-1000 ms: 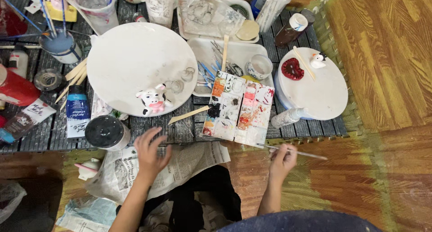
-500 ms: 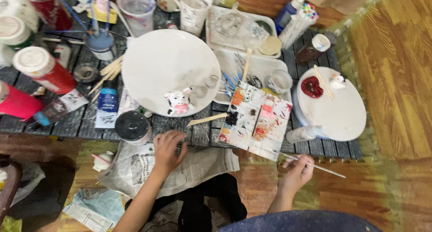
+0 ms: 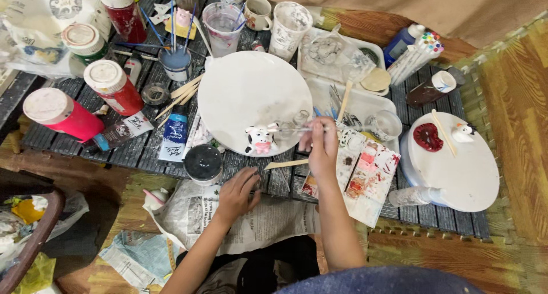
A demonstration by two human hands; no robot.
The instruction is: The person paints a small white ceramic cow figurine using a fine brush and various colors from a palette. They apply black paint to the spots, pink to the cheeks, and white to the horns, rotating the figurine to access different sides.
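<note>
My right hand [image 3: 321, 144] grips a thin paintbrush [image 3: 297, 129], its tip pointing left at a small black and white cow figurine [image 3: 260, 140] that stands on the near edge of a large white round turntable [image 3: 251, 94]. My left hand [image 3: 238, 192] rests with fingers loosely curled on a sheet of newspaper [image 3: 251, 221] at the table's front edge, holding nothing. A paint-stained paper palette [image 3: 365, 174] lies under and to the right of my right wrist.
Red paint jars [image 3: 114, 87] and tubes crowd the left of the dark slatted table [image 3: 137, 157]. A black round lid [image 3: 203, 162] sits near my left hand. Cups of water and brushes stand at the back. A second white turntable [image 3: 456, 168] carries a red piece and a small figurine.
My right hand has come up from the floor edge at the right with the brush and reached over the palette to the cow figurine. The view has shifted left. My left hand has stayed on the newspaper.
</note>
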